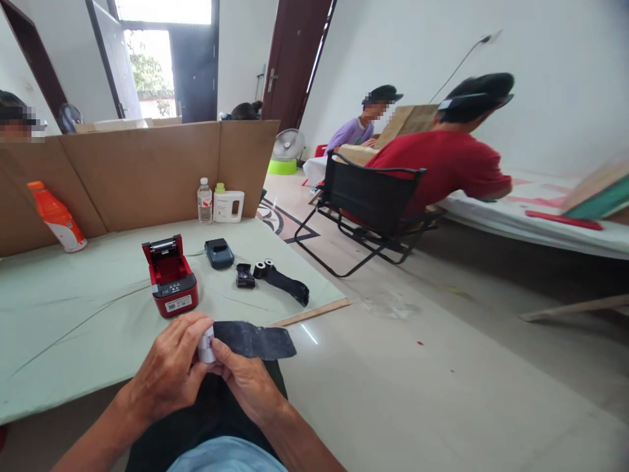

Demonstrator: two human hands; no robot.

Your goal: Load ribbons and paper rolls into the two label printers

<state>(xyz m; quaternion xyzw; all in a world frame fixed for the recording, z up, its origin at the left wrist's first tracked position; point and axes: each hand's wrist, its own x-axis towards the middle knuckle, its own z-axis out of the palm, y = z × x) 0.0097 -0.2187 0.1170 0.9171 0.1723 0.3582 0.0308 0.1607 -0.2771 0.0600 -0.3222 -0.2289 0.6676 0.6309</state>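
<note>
My left hand (170, 370) and my right hand (246, 380) meet over my lap, both closed on a small white paper roll (206, 346). A black wrapper strip (258, 341) trails from the roll to the right. Just beyond my hands, on the pale green table (73, 314), stands a red mini printer (170, 275) with its lid raised. Behind it to the right lie a dark blue device (219, 253), a small black part (245, 276) and two more rolls in a black wrapper (280, 280).
A cardboard screen (147, 170) walls the table's far side, with an orange bottle (57, 216), a water bottle (204, 201) and a white jug (228, 205) before it. To the right a person in red sits on a black folding chair (373, 196); another person sits beyond.
</note>
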